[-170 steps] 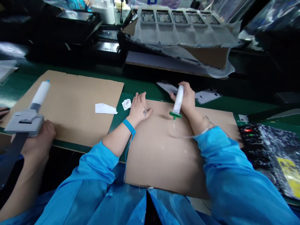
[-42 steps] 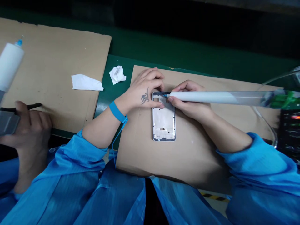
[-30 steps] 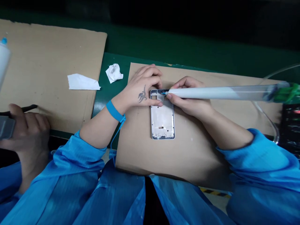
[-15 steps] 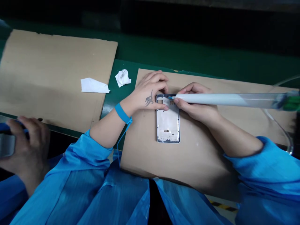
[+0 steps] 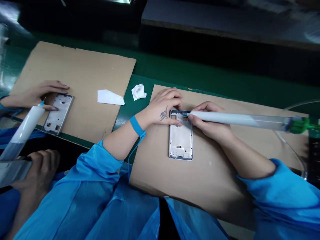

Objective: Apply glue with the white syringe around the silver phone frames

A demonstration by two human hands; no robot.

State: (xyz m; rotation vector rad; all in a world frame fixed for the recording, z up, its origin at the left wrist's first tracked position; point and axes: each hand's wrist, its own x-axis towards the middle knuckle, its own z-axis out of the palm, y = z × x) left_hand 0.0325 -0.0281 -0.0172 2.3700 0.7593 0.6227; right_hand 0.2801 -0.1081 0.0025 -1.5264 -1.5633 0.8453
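A pale phone frame (image 5: 180, 140) lies flat on a brown cardboard sheet (image 5: 155, 166). My left hand (image 5: 166, 108) grips its upper left part, with the thumb on the frame's face and the fingers at the top edge. In my right hand (image 5: 212, 120) is a long white dispensing syringe (image 5: 237, 119), held near its blue tip. That tip rests at or just over the top edge of the frame, right of my left fingertips. The syringe's green cap end points to the right.
Left, a co-worker's hand holds a second phone frame (image 5: 58, 113); the other holds a syringe (image 5: 25, 131). White paper pieces (image 5: 110, 97) (image 5: 139, 92) lie between the workplaces. A clear tube (image 5: 292, 148) runs at the right, and a dark shelf (image 5: 212, 23) crosses the back.
The view has shifted, so my hands and frame appear slightly lower. The co-worker's frame, other hand and syringe have come into view. My grip looks the same.
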